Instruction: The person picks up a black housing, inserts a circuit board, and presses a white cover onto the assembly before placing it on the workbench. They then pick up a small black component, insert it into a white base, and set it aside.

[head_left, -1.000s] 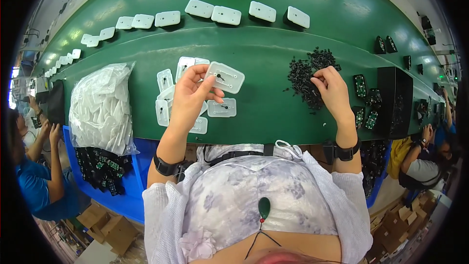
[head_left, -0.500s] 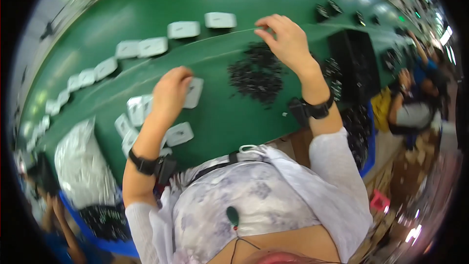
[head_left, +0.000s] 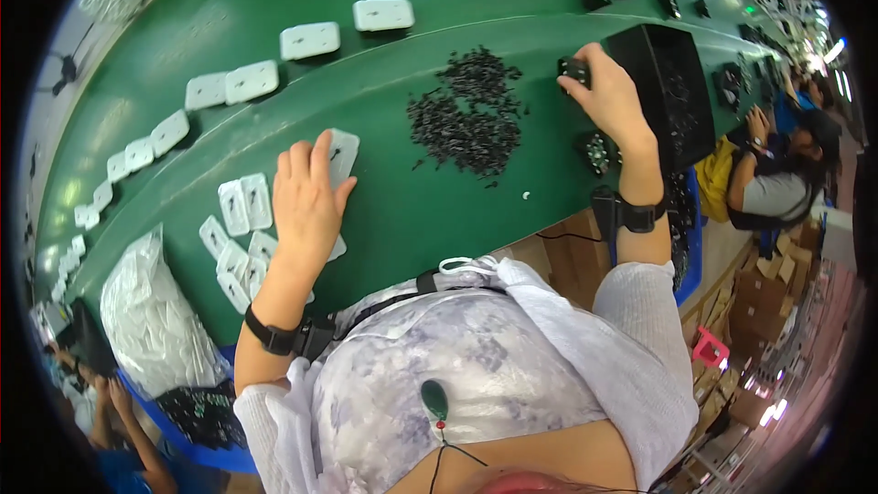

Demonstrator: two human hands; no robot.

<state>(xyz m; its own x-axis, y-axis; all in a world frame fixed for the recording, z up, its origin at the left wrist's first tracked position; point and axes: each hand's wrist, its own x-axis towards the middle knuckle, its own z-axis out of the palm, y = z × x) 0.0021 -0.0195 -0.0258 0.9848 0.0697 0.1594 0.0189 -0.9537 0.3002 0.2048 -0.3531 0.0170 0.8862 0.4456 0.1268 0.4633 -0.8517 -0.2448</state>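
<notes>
Fingers spread, my left hand is over the near left part of the green table. Its fingertips overlap the edge of a white rounded plastic tray; whether they press on it cannot be told. Several similar white pieces lie beside that hand, and part of one is hidden under the wrist. My right hand pinches a small black block-shaped part between thumb and fingers, right of a loose pile of tiny black pieces. Another black part with light dots lies below that hand.
A black open box stands right of my right hand. White cases with dark marks line the table's far side. A bag of white pieces sits on a blue bin. Another person sits at right.
My right hand has moved right and nearer, from above the pile to near the black box, and now holds a black part. My left hand has opened its fingers over the white tray.
</notes>
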